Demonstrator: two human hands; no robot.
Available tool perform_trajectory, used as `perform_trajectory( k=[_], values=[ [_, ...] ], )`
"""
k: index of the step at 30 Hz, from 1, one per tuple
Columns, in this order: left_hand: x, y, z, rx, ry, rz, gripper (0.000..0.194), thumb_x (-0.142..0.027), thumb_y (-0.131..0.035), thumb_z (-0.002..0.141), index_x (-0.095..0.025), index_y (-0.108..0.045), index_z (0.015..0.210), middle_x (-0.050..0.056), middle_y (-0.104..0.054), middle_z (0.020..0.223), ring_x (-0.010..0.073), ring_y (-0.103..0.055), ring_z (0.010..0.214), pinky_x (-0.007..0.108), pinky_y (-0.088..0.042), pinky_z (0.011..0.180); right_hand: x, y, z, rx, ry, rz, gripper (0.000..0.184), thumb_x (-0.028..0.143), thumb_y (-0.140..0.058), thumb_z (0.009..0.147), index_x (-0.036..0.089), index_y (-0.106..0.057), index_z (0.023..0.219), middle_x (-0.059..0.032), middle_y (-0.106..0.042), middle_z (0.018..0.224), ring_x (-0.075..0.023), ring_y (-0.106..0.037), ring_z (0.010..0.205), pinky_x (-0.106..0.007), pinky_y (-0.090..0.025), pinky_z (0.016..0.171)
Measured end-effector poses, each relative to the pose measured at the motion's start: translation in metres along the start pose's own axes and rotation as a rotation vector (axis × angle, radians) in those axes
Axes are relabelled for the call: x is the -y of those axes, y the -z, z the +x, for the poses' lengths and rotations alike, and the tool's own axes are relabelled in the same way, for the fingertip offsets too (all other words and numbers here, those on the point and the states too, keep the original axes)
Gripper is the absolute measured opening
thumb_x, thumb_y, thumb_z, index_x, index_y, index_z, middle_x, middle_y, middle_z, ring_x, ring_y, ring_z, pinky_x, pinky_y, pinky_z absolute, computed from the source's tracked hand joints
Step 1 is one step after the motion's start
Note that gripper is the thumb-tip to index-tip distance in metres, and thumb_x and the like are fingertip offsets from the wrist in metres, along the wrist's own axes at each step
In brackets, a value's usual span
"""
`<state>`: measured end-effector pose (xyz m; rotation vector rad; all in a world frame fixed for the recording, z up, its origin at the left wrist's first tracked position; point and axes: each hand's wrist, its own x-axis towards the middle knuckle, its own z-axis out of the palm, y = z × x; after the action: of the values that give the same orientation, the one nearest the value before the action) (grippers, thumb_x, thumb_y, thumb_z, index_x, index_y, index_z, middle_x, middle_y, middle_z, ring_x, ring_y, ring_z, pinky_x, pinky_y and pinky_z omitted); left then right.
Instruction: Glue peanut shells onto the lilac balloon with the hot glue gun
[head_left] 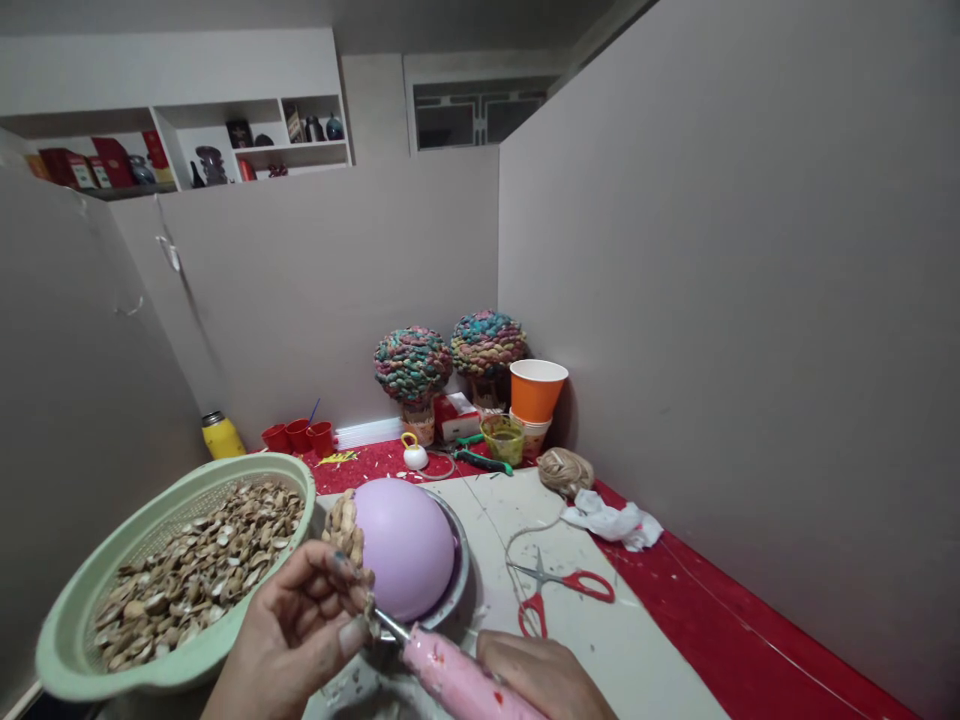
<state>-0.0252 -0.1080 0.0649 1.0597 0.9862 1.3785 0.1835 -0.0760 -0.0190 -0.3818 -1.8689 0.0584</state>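
Observation:
My left hand (300,620) pinches a peanut shell (370,612) between thumb and fingers, close to the balloon's lower left side. In my right hand (536,675) is a pink hot glue gun (457,672), its metal nozzle pointing up and left at the held shell. A lilac balloon (405,545) rests in a metal bowl (459,580). Peanut shells (343,525) cover the balloon's left edge in a patch. Beside my left hand stands a pale green colander (56,640) full of loose shell halves (202,570).
Red-handled scissors (555,578) lie open on the board (622,640). Behind are a twine ball (564,470), crumpled white tissue (615,520), green-handled pliers (484,461), an orange paper cup (537,392), red cups (298,434), white sticks (369,432) and two shell-covered trees (413,365). Grey panels enclose the space.

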Motion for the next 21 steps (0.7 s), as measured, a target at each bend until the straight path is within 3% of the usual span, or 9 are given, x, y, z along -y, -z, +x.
perform_trajectory(
  k=[4, 9, 21],
  values=[
    [-0.005, -0.006, -0.002, -0.004, -0.002, -0.005, 0.036, -0.027, -0.091, 0.058, -0.019, -0.065, 0.083, 0.002, -0.068, 0.079, 0.0156, -0.065, 0.076, 0.024, -0.053, 0.073, 0.005, 0.007, 0.006, 0.115, -0.022, 0.003, 0.041, 0.039, -0.039, 0.104, 0.024, -0.03, 0.067, 0.0073, -0.03, 0.056, -0.0098, -0.03, 0.044, -0.024, -0.023, 0.04],
    [-0.007, -0.01, -0.005, -0.045, -0.023, 0.001, 0.034, -0.027, -0.09, 0.059, -0.019, -0.065, 0.082, 0.002, -0.069, 0.078, 0.0149, -0.064, 0.076, 0.021, -0.052, 0.071, 0.014, 0.011, 0.017, 0.087, 0.03, -0.054, 0.039, 0.032, -0.038, 0.105, 0.024, -0.03, 0.067, 0.008, -0.029, 0.056, -0.0094, -0.03, 0.044, -0.024, -0.023, 0.041],
    [-0.012, -0.016, -0.006, -0.077, -0.06, -0.013, 0.037, -0.028, -0.092, 0.056, -0.019, -0.066, 0.081, 0.0, -0.067, 0.076, 0.0133, -0.063, 0.072, 0.019, -0.051, 0.067, 0.019, 0.015, 0.026, 0.103, 0.013, -0.024, 0.046, 0.039, -0.033, 0.106, 0.023, -0.034, 0.063, 0.0078, -0.028, 0.054, -0.009, -0.028, 0.043, -0.022, -0.023, 0.04]
  ],
)
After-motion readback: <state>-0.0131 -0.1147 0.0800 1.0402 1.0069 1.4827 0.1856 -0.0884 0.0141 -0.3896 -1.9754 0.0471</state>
